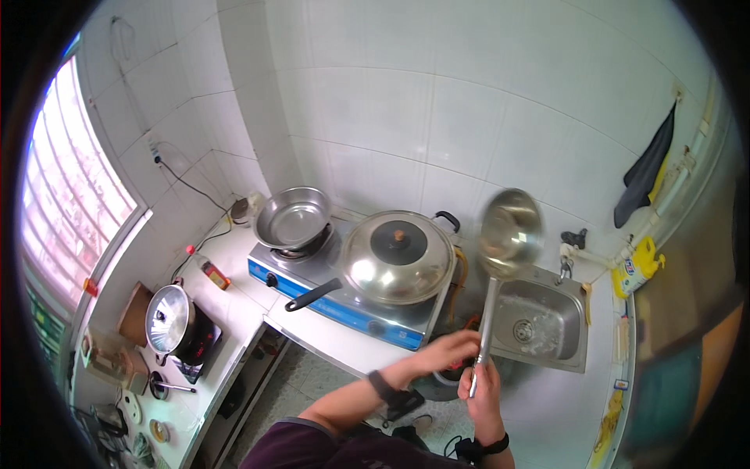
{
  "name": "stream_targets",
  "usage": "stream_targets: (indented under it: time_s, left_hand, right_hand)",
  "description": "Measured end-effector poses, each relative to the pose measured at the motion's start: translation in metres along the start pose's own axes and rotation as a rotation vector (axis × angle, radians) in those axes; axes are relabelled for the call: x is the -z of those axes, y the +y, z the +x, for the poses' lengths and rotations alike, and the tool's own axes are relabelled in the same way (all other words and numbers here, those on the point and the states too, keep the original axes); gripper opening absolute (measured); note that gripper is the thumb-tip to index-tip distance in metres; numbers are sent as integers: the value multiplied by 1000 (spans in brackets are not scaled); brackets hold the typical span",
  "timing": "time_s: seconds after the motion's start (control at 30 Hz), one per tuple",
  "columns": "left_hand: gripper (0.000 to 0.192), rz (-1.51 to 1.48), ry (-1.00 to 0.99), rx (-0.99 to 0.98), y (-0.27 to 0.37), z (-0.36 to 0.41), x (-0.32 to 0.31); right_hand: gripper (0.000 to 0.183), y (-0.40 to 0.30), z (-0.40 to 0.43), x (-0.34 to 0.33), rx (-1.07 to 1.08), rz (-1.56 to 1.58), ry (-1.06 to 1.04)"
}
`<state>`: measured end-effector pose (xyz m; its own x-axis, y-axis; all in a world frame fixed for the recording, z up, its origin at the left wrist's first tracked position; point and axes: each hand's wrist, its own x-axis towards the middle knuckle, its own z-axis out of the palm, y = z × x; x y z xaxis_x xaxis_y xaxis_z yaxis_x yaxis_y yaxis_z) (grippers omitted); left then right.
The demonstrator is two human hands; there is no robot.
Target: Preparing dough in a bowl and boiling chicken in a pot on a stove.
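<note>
A large metal ladle (511,231) with a long handle stands raised, bowl uppermost, between the stove and the sink. My right hand (485,384) grips the lower end of its handle. Just above, my left hand (460,350) has its fingers beside the handle; blur hides whether they touch it. To the left, a lidded wok (357,267) with a black handle covers the right side of the gas stove (328,299). On the right, a steel sink (568,328) has wet, foamy-looking patches around its drain.
A metal basin (293,220) rests over the left burner. A lidded pot (170,316) sits on an induction cooker (202,346), near a red-capped bottle (209,269). Beneath my hands is a partly hidden bin (436,387). A yellow detergent jug (636,268) stands right of the sink.
</note>
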<state>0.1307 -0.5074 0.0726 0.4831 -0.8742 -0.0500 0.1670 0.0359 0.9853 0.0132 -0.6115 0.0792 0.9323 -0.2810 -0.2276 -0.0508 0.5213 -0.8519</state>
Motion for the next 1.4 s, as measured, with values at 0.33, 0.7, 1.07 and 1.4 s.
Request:
stream_targets:
  time_s: [0.33,0.7,1.07,1.4]
  left_hand:
    - [23,-385,1359,-339,9,-215,316]
    - [35,-663,1091,75,-75,-217,513]
    - [11,-782,1077,-71,-67,-198,534]
    - [16,-781,1101,-106,-60,-185,528]
  right_hand:
    - [25,39,81,-129,-57,-293,-304]
    - [52,141,178,-292,469,-1210,-72]
    - [58,170,208,-350,361,-1691,60]
    - [60,189,232,-368,329,-1775,126]
